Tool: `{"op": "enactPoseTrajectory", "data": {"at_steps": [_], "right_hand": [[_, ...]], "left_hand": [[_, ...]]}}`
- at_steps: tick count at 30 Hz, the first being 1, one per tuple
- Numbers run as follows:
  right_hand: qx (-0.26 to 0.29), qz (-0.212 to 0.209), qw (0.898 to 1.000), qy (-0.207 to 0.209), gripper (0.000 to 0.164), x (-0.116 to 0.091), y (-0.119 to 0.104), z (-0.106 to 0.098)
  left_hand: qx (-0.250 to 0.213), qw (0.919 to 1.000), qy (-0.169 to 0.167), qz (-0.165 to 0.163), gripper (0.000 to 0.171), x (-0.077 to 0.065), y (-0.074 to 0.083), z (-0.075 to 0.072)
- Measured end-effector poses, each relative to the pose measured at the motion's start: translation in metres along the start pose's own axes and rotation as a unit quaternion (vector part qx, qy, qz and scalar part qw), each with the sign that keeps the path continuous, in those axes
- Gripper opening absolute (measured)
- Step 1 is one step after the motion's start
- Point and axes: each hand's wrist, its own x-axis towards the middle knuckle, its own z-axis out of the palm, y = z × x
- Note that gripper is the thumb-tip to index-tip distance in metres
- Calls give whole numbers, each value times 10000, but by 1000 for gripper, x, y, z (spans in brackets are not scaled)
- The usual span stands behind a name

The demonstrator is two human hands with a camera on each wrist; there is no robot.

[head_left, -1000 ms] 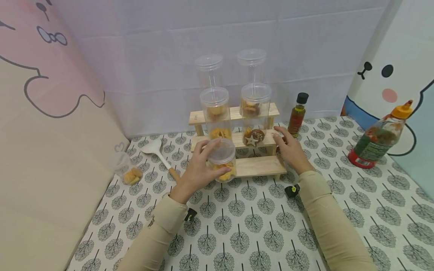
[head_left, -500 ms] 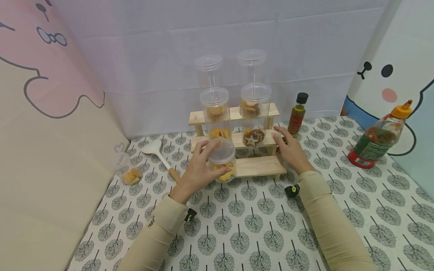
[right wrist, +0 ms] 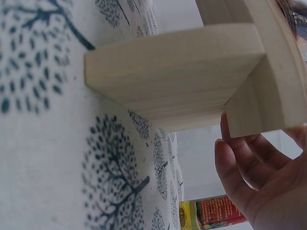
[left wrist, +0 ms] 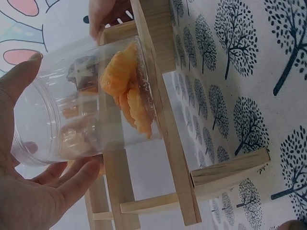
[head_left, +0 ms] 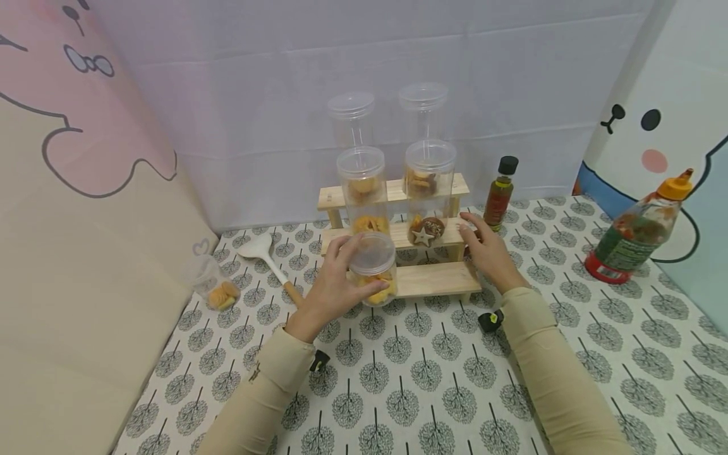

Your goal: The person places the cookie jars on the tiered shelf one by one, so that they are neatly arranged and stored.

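Note:
A three-step wooden shelf (head_left: 438,279) stands on the patterned cloth. On the left of its lowest step is a clear lidded jar (head_left: 372,256), gripped from the left by my left hand (head_left: 332,284), thumb on one side and fingers on the other. Golden twisted snacks (left wrist: 122,86) lie at the jar's bottom in the left wrist view. My right hand (head_left: 491,253) holds the right end of the middle step; in the right wrist view its fingers (right wrist: 235,177) bend against the plank's end. Two snack jars, one with a star cookie (head_left: 422,236), occupy the middle step.
Two taller-placed jars (head_left: 351,123) stand on the top step. A white spatula (head_left: 258,248) and a tilted snack cup (head_left: 213,284) are at left. A dark-capped bottle (head_left: 497,199) and a yellow-capped sauce bottle (head_left: 634,237) are at right.

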Motion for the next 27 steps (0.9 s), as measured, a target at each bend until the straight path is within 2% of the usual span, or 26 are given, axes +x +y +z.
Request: {"op": "enactPoseTrajectory", "data": {"at_steps": [3, 6, 14, 20, 23, 27], "right_hand": [[12, -2, 10000, -3, 64, 0, -1, 0], [22, -40, 10000, -14, 64, 1, -1, 0], [-26, -77, 9999, 98, 61, 3, 0, -3], [2, 1, 10000, -8, 62, -1, -1, 0], [-3, 10, 10000, 20, 62, -1, 0, 1], [-3, -52, 10000, 49, 63, -1, 1, 1]], "left_hand": [[-100, 9998, -45, -135, 111, -3, -3, -5], [-11, 9998, -84, -187, 113, -8, -12, -17], [899, 9951, -306, -272, 108, -22, -57, -71], [1309, 9899, 41, -533, 108, -39, -96, -118], [1359, 9881, 329, -641, 108, -48, -108, -141], [1312, 9860, 684, -768, 108, -59, -118, -165]]}}
